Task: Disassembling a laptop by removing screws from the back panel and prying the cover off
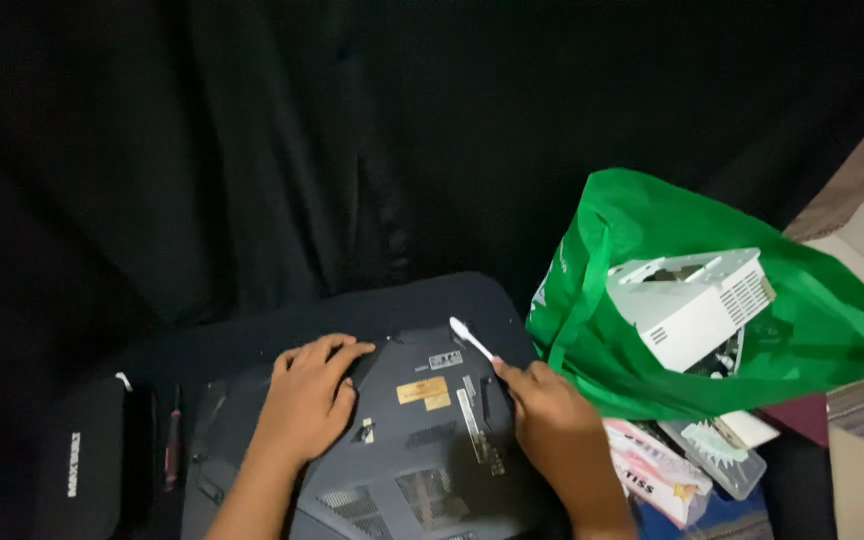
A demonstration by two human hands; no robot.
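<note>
We are pressing our left hand [310, 402] flat, fingers spread, on the upturned laptop base [422, 440] lying on the dark table. Our right hand [552, 425] is pinching a white toothbrush [472, 338] over its rear edge. Caution: bristles may be driving dust into the vents [392, 495].

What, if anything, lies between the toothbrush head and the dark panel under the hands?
Nothing visible: the toothbrush in the right hand points at the bare dark panel, which the left hand presses down away from the bristles.
</note>
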